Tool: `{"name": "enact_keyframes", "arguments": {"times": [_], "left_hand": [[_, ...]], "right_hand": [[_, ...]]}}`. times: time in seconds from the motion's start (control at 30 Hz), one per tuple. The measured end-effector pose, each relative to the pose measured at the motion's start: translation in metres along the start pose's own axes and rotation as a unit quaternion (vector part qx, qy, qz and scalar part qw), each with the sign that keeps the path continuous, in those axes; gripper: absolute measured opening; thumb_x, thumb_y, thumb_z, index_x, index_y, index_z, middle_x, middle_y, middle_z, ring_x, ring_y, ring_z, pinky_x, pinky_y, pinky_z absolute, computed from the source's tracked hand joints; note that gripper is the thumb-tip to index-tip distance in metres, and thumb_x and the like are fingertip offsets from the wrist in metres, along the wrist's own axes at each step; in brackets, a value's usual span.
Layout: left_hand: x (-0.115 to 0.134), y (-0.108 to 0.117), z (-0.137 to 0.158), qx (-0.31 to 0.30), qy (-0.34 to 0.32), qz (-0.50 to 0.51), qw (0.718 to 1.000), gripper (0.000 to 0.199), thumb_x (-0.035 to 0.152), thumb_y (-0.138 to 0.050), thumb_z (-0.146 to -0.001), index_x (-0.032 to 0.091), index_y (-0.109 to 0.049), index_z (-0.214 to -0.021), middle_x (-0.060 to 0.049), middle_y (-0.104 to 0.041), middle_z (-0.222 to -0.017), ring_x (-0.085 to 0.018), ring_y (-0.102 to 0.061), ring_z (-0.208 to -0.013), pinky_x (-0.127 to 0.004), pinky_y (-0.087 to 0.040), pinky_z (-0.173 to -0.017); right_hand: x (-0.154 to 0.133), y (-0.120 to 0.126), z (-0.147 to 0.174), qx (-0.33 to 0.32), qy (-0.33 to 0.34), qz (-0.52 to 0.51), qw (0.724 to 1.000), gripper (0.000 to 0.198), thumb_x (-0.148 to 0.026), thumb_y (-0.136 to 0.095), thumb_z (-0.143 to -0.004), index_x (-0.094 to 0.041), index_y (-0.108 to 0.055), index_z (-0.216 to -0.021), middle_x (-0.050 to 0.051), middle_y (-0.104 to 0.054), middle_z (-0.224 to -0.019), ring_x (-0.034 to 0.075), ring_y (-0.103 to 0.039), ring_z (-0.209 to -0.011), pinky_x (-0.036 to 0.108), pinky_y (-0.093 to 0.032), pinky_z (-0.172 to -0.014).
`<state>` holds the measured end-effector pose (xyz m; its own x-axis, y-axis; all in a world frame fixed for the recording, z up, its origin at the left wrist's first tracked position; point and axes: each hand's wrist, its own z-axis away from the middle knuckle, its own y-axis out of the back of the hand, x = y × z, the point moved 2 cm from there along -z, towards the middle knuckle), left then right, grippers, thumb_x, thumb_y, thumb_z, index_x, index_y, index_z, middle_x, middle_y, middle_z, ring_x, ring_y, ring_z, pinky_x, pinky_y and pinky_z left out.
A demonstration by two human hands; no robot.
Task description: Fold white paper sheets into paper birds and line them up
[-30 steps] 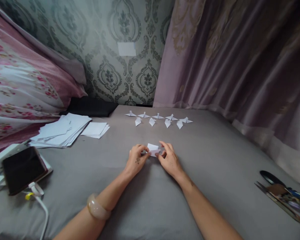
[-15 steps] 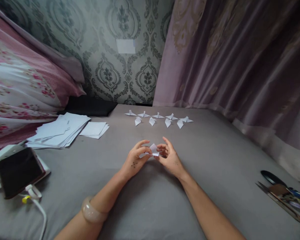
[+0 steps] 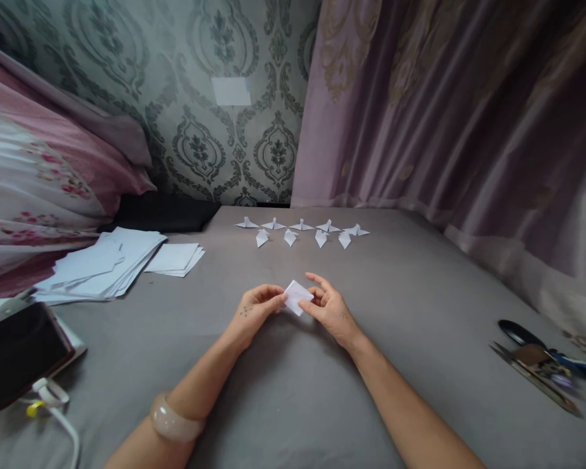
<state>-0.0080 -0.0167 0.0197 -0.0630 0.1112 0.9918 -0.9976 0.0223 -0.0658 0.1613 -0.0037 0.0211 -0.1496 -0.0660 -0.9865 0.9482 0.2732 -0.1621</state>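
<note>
A small folded white paper square (image 3: 297, 294), turned like a diamond, is held between both hands above the grey cloth surface (image 3: 283, 391). My left hand (image 3: 254, 314) pinches its left corner between thumb and fingers. On the other side, my right hand (image 3: 333, 315) grips the right part, thumb lying on the front face and index finger raised. Beyond the hands stand several folded white paper birds (image 3: 301, 225) in a row, with several smaller folded paper pieces (image 3: 321, 239) just in front of them.
To the left lie a stack of white paper sheets (image 3: 102, 264) and a smaller pile of paper squares (image 3: 174, 258). A dark phone (image 3: 22, 352) rests on a white power strip near the left edge. Scissors (image 3: 534, 378) and other small items lie at the right.
The paper was partly opened between the hands and is now a flat diamond facing me. My left thumb and fingers have closed on its left corner. The view has shifted slightly right.
</note>
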Motion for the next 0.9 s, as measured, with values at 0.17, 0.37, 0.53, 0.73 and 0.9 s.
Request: {"name": "enact_keyframes", "arguments": {"times": [0.17, 0.37, 0.53, 0.73, 0.9], "left_hand": [[0.001, 0.001, 0.001, 0.0, 0.031, -0.018, 0.999, 0.029, 0.039, -0.071, -0.07, 0.012, -0.065, -0.08, 0.003, -0.055, -0.057, -0.006, -0.045, -0.051, -0.017, -0.032, -0.047], [-0.001, 0.0, 0.0, -0.022, -0.028, -0.049, 0.998, 0.026, 0.036, -0.069, -0.072, 0.015, -0.063, -0.085, -0.001, -0.063, -0.07, -0.012, -0.057, -0.063, -0.023, -0.046, -0.061], [-0.004, 0.003, 0.0, -0.001, -0.253, -0.256, 0.933, 0.012, 0.024, -0.054, -0.084, 0.017, -0.064, -0.084, -0.006, -0.063, -0.092, -0.015, -0.059, -0.085, -0.026, -0.046, -0.078], [-0.007, 0.004, 0.0, -0.016, -0.285, -0.356, 0.89, 0.017, 0.021, -0.046, -0.089, 0.019, -0.063, -0.09, -0.006, -0.063, -0.097, -0.014, -0.058, -0.087, -0.026, -0.044, -0.081], [0.0, 0.003, -0.002, 0.01, -0.116, -0.163, 0.98, 0.018, 0.031, -0.058, -0.082, 0.017, -0.063, -0.092, -0.002, -0.064, -0.077, -0.013, -0.056, -0.069, -0.023, -0.045, -0.065]], "right_hand": [[0.001, 0.006, -0.001, -0.007, -0.01, 0.07, 0.997, 0.03, -0.038, -0.067, -0.073, -0.016, -0.066, -0.093, 0.004, -0.068, -0.083, 0.015, -0.06, -0.074, 0.028, -0.047, -0.073], [0.004, 0.01, -0.004, 0.007, 0.074, 0.192, 0.979, 0.017, -0.033, -0.063, -0.078, -0.017, -0.07, -0.081, 0.003, -0.063, -0.078, 0.013, -0.057, -0.069, 0.025, -0.044, -0.065], [0.006, 0.011, -0.002, 0.032, 0.232, 0.363, 0.902, 0.017, -0.016, -0.053, -0.083, -0.02, -0.07, -0.087, 0.004, -0.06, -0.086, 0.014, -0.057, -0.075, 0.026, -0.045, -0.071], [0.005, 0.007, 0.002, 0.018, 0.267, 0.471, 0.841, 0.024, -0.014, -0.046, -0.088, -0.021, -0.069, -0.091, 0.007, -0.063, -0.092, 0.018, -0.058, -0.087, 0.03, -0.045, -0.081], [0.014, 0.01, -0.006, 0.053, 0.133, 0.269, 0.952, 0.02, -0.03, -0.054, -0.085, -0.021, -0.063, -0.101, 0.002, -0.067, -0.08, 0.014, -0.06, -0.066, 0.025, -0.049, -0.063]]}}
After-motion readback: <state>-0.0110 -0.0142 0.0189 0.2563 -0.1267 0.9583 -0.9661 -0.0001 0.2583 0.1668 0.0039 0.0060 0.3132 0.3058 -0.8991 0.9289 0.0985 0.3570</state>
